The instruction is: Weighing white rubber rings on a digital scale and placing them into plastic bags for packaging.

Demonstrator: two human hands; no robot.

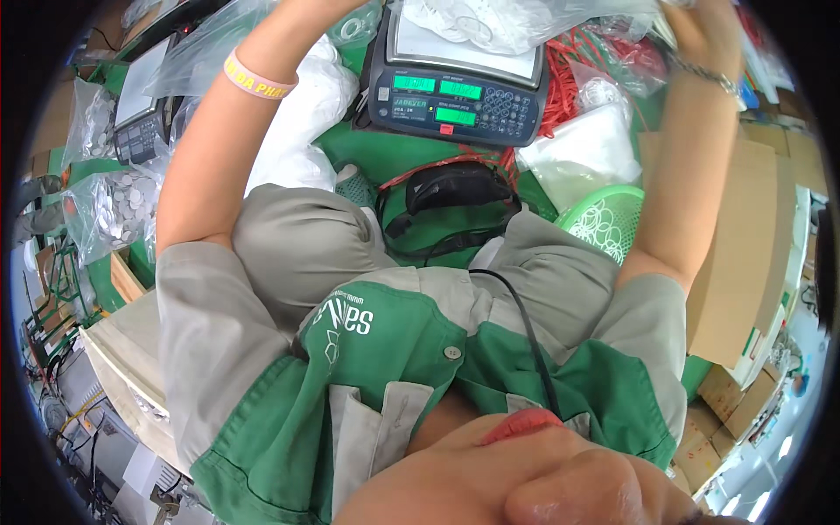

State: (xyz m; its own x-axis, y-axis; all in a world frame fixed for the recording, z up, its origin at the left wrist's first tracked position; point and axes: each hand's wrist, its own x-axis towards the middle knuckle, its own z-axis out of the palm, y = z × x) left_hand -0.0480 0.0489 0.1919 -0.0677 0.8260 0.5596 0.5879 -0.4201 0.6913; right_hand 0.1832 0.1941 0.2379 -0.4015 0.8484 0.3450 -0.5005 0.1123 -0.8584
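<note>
My left arm, with a pink wristband, reaches to the upper edge, where its hand passes out of sight. At the upper right my right hand (pixel 707 31), below it a chain bracelet, is closed at the edge of a clear plastic bag (pixel 612 10); its fingertips are cut off by the frame. The bag stretches over the pan of a dark counting scale (pixel 455 109) with lit green displays. White rings (pixel 477 31) show through the plastic above the pan. Between my arms, nearer my lap, a black pouch (pixel 459 185) with a strap lies on the green surface.
Red strips (pixel 570 79) lie right of the scale, beside a translucent white bag (pixel 582 162). A green basket (pixel 602 196) of white rings stands by my right arm, near a cardboard sheet (pixel 744 254). Leftward are a white sack (pixel 302 114), another scale (pixel 140 136) and bagged discs (pixel 122 210).
</note>
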